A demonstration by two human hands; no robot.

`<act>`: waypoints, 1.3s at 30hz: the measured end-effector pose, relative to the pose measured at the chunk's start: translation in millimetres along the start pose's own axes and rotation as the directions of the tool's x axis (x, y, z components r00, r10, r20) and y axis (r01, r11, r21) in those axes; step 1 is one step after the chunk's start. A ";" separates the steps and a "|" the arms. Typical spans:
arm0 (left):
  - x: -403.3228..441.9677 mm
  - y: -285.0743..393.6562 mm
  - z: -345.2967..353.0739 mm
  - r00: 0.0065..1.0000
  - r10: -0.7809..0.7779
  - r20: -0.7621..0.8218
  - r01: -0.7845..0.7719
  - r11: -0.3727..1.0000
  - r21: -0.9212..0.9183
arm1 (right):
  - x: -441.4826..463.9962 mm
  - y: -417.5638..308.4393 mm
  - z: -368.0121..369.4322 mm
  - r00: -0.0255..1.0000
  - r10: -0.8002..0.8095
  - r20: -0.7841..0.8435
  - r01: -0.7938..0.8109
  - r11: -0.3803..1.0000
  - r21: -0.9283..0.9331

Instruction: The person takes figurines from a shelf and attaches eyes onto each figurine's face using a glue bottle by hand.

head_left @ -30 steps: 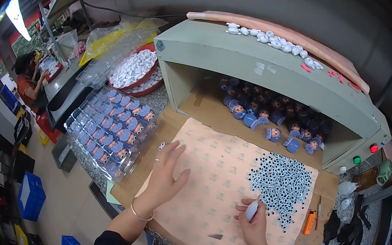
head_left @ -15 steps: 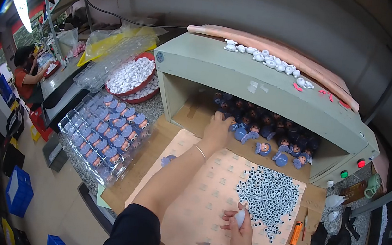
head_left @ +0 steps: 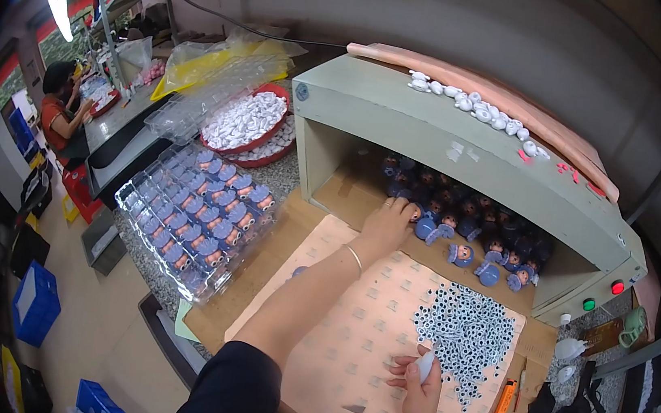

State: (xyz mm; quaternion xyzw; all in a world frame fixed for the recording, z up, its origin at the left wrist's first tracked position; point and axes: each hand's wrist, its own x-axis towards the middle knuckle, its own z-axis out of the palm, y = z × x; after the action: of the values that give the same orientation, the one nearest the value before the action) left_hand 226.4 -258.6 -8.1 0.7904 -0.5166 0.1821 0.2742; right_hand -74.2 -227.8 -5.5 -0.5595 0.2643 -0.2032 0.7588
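My left hand [head_left: 387, 228], with a bracelet at the wrist, reaches to the opening of the grey-green box [head_left: 429, 132]. Its fingers are bent down at the left edge of a pile of small purple-capped doll figures [head_left: 459, 255]; the fingertips are mostly hidden, so what they grip cannot be made out. Lower down, my right hand [head_left: 422, 392] pinches a white bulb-shaped piece [head_left: 426, 366] over the pink patterned sheet [head_left: 328, 369]. Just beyond it lies a heap of small eye-like rings [head_left: 466, 336]. One purple piece [head_left: 299, 271] shows partly beside my left forearm.
A clear tray [head_left: 202, 294] of purple figures stands at left, with red bowls [head_left: 281, 123] of white pieces behind it. White pieces [head_left: 484, 110] line the box top. An orange lighter [head_left: 505, 399] lies at right. A person [head_left: 60, 114] sits far left.
The whole scene has shifted slightly right in view as my head turned. My left hand remains at the figures, and my right hand still holds the white piece, now tilted a little differently.
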 end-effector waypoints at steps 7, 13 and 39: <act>7.9 4.6 7.9 0.933 -0.352 0.072 0.356 0.933 -0.052 | -3.4 -3.1 2.0 0.994 -0.078 -0.077 0.071 0.993 -0.090; -65.6 57.6 -20.6 0.978 -0.187 0.089 0.197 0.706 -0.680 | -6.1 -10.7 -9.8 0.970 -0.143 -0.197 0.121 0.986 -0.118; -171.4 137.7 -86.0 0.641 -0.043 0.766 0.738 -0.239 -0.631 | -26.1 -58.3 -16.2 0.940 -0.330 -0.087 0.319 0.941 -0.115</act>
State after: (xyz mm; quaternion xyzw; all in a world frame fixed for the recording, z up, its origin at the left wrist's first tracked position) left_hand 31.2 -125.7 -4.9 0.4764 -0.2154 -0.5511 0.6503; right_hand -105.4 -241.0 51.0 -0.6208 0.2176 -0.3414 0.6713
